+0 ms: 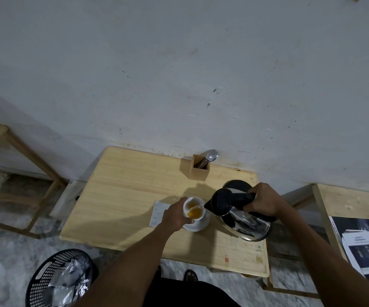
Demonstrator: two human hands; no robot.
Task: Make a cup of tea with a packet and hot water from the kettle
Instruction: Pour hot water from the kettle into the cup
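Observation:
A white cup (198, 214) stands on a white saucer (201, 224) in the middle of the wooden table (121, 196). Amber liquid fills part of the cup. My left hand (175, 216) grips the cup's left side. My right hand (264, 201) holds the black handle of a steel kettle (245, 220), which is tilted left with its spout over the cup's rim. A thin stream of water runs from the spout into the cup. The tea packet inside the cup is not visible.
A white napkin (158, 210) lies left of the saucer. The kettle's round base (236, 185) sits behind the kettle. A wooden holder (198, 168) with a spoon stands by the wall. A black bin (59, 282) sits on the floor at left; leaflets (365, 244) lie at right.

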